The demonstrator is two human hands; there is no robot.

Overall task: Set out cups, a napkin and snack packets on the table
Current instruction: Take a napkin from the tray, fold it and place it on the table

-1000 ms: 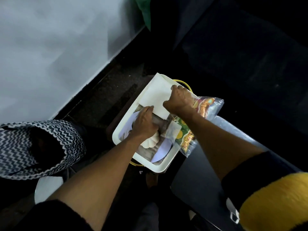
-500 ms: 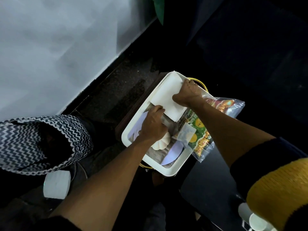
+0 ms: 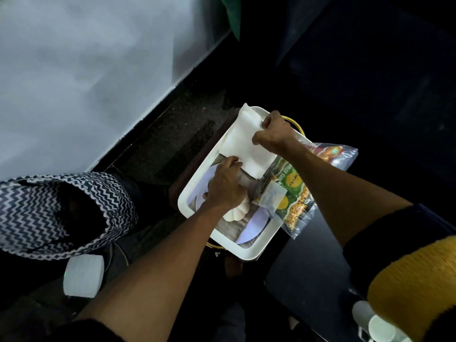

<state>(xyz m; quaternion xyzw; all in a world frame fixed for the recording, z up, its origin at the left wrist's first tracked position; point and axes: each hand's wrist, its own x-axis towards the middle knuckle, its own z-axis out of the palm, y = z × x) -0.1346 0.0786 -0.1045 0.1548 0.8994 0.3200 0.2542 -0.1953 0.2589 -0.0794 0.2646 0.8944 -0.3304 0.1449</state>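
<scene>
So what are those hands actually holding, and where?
Both hold the white napkin over the tray: right hand pinches its right edge, left hand its near edge.

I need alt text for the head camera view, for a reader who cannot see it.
Two hands hold a white napkin over a white tray: right hand pinches its far edge, left hand its near corner. Snack packets lie against the tray's right side.
</scene>
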